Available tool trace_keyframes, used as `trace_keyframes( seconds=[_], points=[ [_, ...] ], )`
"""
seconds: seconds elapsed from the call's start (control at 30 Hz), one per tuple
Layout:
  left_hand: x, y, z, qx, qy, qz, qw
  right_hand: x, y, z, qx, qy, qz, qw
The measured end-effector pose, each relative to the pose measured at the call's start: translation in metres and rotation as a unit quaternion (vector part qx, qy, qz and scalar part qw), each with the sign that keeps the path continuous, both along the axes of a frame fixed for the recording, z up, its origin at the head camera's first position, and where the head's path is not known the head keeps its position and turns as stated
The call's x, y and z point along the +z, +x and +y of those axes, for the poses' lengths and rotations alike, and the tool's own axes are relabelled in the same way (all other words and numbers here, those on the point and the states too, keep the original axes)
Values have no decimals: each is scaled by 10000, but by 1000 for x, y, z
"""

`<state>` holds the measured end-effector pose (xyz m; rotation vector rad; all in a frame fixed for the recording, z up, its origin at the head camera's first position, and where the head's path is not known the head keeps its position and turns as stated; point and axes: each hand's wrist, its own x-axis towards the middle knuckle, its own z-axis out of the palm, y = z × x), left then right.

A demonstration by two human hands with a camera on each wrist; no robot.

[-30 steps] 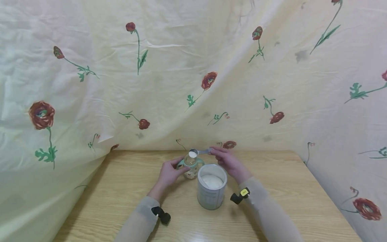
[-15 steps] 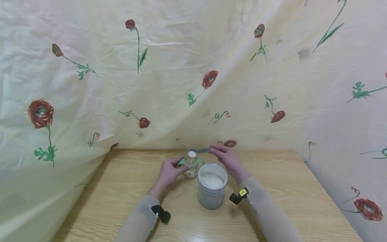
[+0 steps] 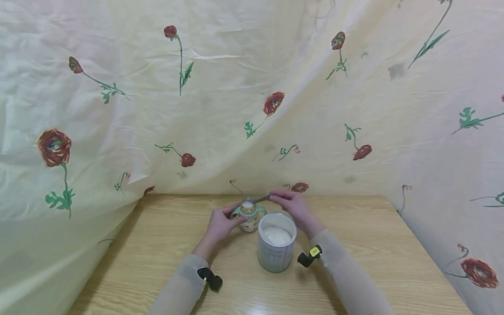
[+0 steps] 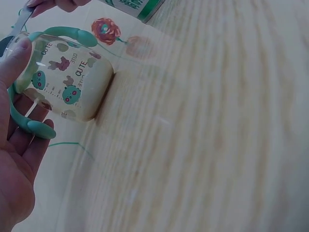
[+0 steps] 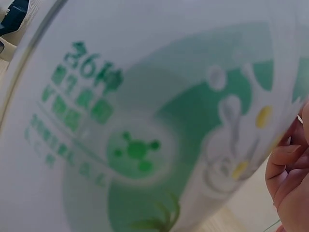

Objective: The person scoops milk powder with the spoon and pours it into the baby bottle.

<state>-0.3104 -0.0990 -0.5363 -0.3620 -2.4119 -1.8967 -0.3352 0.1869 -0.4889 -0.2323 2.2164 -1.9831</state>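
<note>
A clear baby bottle [image 3: 249, 225] with teal handles and cartoon prints stands upright on the table, pale liquid or powder in its lower part in the left wrist view. My left hand [image 3: 220, 225] holds it near the neck, thumb on one side and fingers by a handle [image 4: 41, 129]. Between thumb and fingers my right hand [image 3: 292, 208] pinches the grey handle of a scoop [image 3: 261, 199]. The scoop's bowl is tipped at the bottle's mouth, with white powder [image 3: 247, 204] there. Right of the bottle stands an uncapped milk powder can [image 3: 275, 256].
White powder [image 3: 277, 236] lies inside the can, which fills most of the right wrist view. The wooden table [image 3: 157, 245] meets a flower-printed cloth [image 3: 220, 131] at its back edge. A small camera is strapped on each sleeve.
The scoop has gone from level above the bottle to tilted down at its mouth, and its powder has tipped towards the opening. The left hand, bottle and can stay in place.
</note>
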Motion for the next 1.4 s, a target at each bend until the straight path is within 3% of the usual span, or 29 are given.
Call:
trace_keyframes(
  seconds=[0.13,0.3,0.7,1.07,1.2,1.4],
  points=[
    [0,0,1,36,82,-17,10000,0,1,0,-30,294,162,9994],
    [1,-1,3,76,73,-2,9999,2,1,1,27,620,677,9958],
    [1,-2,1,76,-149,43,9999,8,3,2,121,1210,1874,9747],
    [1,-2,2,109,-109,-91,9998,6,3,2,398,1127,2606,9580],
    [1,-2,2,115,-110,-99,9998,5,3,3,481,1188,3026,9444],
    [1,-3,2,136,-124,-133,9997,2,0,5,541,1529,3815,9101]
  ],
)
